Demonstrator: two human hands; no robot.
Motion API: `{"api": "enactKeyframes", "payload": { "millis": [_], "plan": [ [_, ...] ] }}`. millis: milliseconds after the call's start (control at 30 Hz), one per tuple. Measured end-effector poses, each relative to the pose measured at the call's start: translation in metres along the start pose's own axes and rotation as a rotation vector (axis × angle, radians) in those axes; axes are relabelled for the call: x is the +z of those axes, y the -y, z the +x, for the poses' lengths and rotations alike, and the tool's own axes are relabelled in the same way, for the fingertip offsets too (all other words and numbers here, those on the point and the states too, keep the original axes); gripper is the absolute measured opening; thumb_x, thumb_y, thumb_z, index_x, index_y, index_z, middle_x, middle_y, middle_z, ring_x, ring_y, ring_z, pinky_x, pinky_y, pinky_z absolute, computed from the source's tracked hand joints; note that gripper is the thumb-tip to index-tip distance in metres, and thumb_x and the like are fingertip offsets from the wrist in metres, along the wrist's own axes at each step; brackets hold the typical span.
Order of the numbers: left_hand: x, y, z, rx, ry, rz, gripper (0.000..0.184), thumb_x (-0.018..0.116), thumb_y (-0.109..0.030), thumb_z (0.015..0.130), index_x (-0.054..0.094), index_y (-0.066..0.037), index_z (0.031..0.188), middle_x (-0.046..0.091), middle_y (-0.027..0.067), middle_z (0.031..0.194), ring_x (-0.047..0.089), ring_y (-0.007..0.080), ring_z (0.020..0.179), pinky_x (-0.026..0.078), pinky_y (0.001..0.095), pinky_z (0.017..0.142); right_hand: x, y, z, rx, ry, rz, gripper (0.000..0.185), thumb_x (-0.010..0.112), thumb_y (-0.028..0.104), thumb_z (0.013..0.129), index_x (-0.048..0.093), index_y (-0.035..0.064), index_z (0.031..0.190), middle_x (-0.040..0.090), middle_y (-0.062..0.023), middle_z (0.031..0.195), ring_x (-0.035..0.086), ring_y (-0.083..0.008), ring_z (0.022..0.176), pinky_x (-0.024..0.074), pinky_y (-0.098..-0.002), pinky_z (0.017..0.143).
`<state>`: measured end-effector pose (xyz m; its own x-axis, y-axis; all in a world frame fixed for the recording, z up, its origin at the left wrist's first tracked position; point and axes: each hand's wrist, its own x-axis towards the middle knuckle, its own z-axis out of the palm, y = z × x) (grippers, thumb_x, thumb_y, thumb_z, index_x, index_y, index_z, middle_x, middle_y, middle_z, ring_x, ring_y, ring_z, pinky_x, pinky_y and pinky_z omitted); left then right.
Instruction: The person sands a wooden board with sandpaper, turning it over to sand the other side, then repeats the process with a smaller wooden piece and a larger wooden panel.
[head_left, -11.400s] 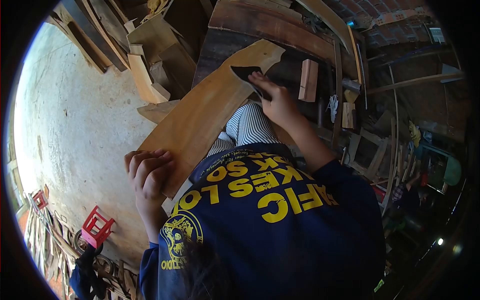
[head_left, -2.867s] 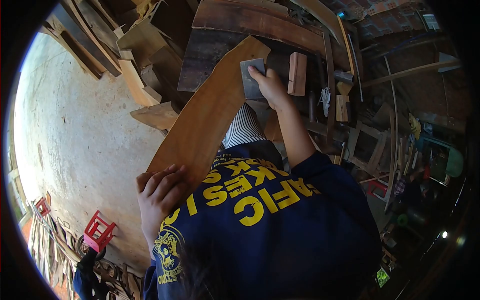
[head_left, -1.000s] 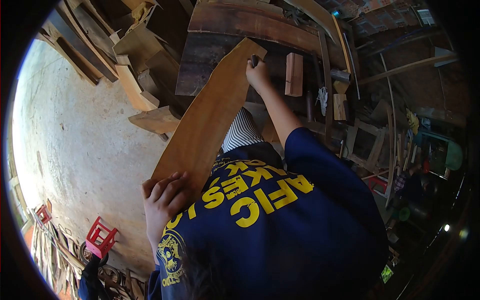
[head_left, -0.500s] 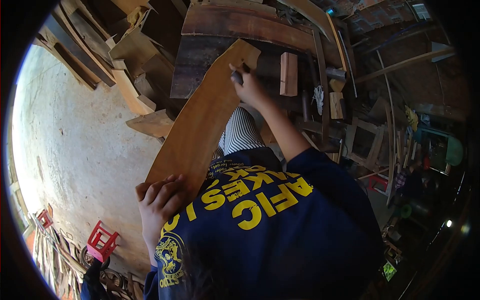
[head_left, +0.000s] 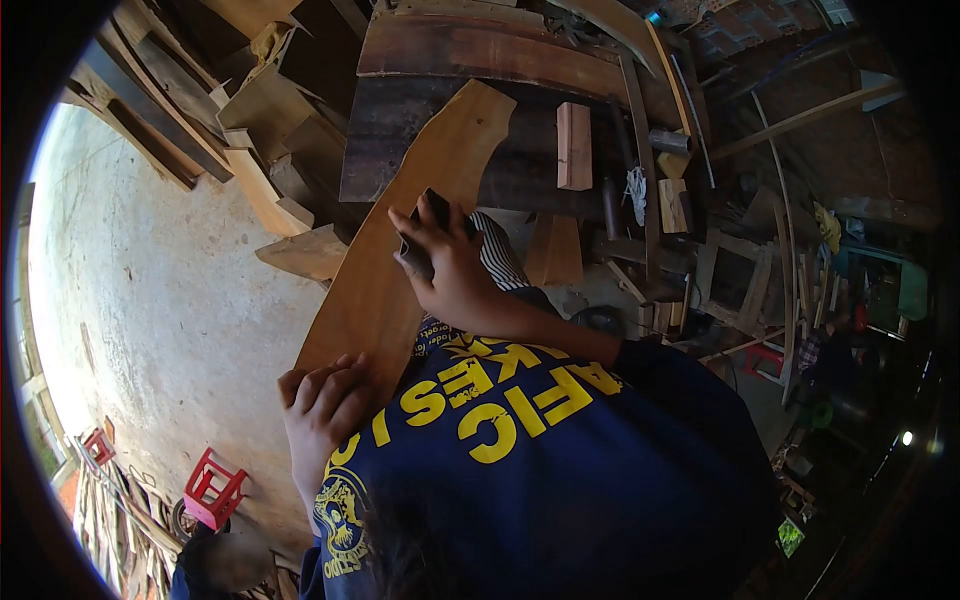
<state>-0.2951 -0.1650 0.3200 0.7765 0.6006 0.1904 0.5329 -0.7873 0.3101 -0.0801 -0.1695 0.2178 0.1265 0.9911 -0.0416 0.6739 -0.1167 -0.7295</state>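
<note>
A long, curved wooden board [head_left: 370,290] slants from my body up onto the dark workbench [head_left: 375,150]. My left hand [head_left: 328,402] is closed over its near end, fingers curled across the edge. On the middle of the board's face, my right hand [head_left: 450,268] presses a dark sanding block [head_left: 418,258], with its fingers spread over it. The hand covers part of the block, so its exact shape is hard to make out. The far end of the board rests on the bench.
A short wooden block [head_left: 574,146] stands on the bench, with a metal cylinder [head_left: 670,141] farther right. Stacked planks [head_left: 150,95] lie at the upper left. A red stool [head_left: 214,490] is on the concrete floor, near another person [head_left: 225,562] at the lower left.
My right hand has slid the sanding block from near the board's far end down toward its middle, closer to me. My left hand keeps its hold on the near end.
</note>
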Motion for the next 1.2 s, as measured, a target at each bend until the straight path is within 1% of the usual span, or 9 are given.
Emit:
{"api": "enactKeyframes", "payload": {
  "millis": [67,100,167,200,500,633,1033,1133,1200],
  "plan": [
    [0.002,-0.002,-0.002,-0.024,-0.008,-0.02,0.017,0.071,-0.018,0.068,0.068,-0.012,0.084,0.067,-0.0008,0.1,0.059,0.0137,0.097,0.036,0.0331,0.087,0.006,-0.018,0.01,0.005,-0.143,0.068,0.056,0.06,0.022,0.085,0.042,0.015,0.138,0.029,-0.0257,0.145,0.022,-0.056,0.129,0.0185,-0.077,0.089],
    [0.003,-0.002,-0.003,-0.025,-0.009,-0.02,0.017,0.071,-0.018,0.068,0.068,-0.012,0.084,0.067,-0.0008,0.1,0.059,0.0137,0.097,0.036,0.0331,0.087,0.006,-0.023,0.015,0.005,-0.142,0.068,0.056,0.06,0.022,0.085,0.042,0.015,0.138,0.029,-0.0257,0.145,0.022,-0.056,0.129,0.0185,-0.077,0.089],
    [0.006,-0.003,-0.006,-0.043,0.0,-0.033,0.018,0.07,-0.018,0.068,0.068,-0.012,0.084,0.067,0.0001,0.102,0.059,0.0143,0.098,0.036,0.0334,0.088,0.002,-0.032,0.023,0.04,-0.254,0.169,0.048,0.06,0.02,0.086,0.049,0.014,0.133,0.037,-0.0253,0.138,0.028,-0.0517,0.125,0.0239,-0.0755,0.087],
    [0.006,-0.003,-0.007,-0.042,-0.001,-0.033,0.018,0.07,-0.018,0.068,0.068,-0.012,0.084,0.067,0.0001,0.102,0.059,0.0143,0.098,0.036,0.0334,0.088,-0.004,-0.033,0.027,0.046,-0.271,0.078,0.045,0.06,0.018,0.087,0.05,0.0119,0.131,0.047,-0.0292,0.128,0.038,-0.0456,0.123,0.0369,-0.0493,0.098],
    [0.006,-0.006,-0.006,-0.033,0.011,-0.029,0.016,0.07,-0.017,0.068,0.067,-0.012,0.082,0.067,-0.0003,0.104,0.059,0.0138,0.101,0.036,0.0334,0.089,-0.002,-0.045,0.031,-0.008,-0.353,0.127,0.044,0.059,0.013,0.088,0.05,0.0091,0.13,0.044,-0.0348,0.128,0.04,-0.0486,0.12,0.0375,-0.0484,0.099],
    [0.006,-0.007,-0.005,-0.037,0.01,-0.033,0.015,0.071,-0.016,0.068,0.067,-0.012,0.082,0.067,-0.0009,0.103,0.059,0.0135,0.1,0.036,0.0327,0.088,-0.003,-0.045,0.029,0.004,-0.367,0.117,0.044,0.059,0.012,0.088,0.05,0.0081,0.13,0.043,-0.0354,0.128,0.041,-0.0488,0.119,0.0377,-0.0483,0.098],
    [0.009,-0.004,-0.009,-0.034,0.007,-0.023,0.015,0.072,-0.016,0.069,0.068,-0.012,0.083,0.068,-0.0013,0.103,0.059,0.0137,0.095,0.037,0.0322,0.088,0.0,-0.051,0.026,-0.085,-0.43,0.106,0.048,0.059,0.008,0.086,0.047,0.0074,0.132,0.043,-0.0366,0.128,0.041,-0.0488,0.118,0.038,-0.0477,0.097],
    [0.009,-0.002,-0.008,-0.033,0.013,-0.023,0.016,0.072,-0.017,0.069,0.068,-0.013,0.083,0.067,-0.0011,0.104,0.059,0.014,0.096,0.037,0.0325,0.089,0.0,-0.05,0.024,-0.069,-0.428,0.111,0.049,0.059,0.008,0.086,0.047,0.0093,0.133,0.043,-0.0369,0.128,0.042,-0.0483,0.118,0.0365,-0.048,0.098],
    [0.007,-0.001,-0.007,-0.031,0.015,-0.021,0.016,0.072,-0.017,0.069,0.068,-0.013,0.083,0.067,-0.001,0.104,0.059,0.0141,0.097,0.037,0.0327,0.089,0.0,-0.048,0.022,-0.028,-0.352,0.061,0.05,0.06,0.014,0.087,0.046,0.0148,0.135,0.041,-0.0335,0.133,0.038,-0.0497,0.123,0.0316,-0.0529,0.101]
  ]
}}
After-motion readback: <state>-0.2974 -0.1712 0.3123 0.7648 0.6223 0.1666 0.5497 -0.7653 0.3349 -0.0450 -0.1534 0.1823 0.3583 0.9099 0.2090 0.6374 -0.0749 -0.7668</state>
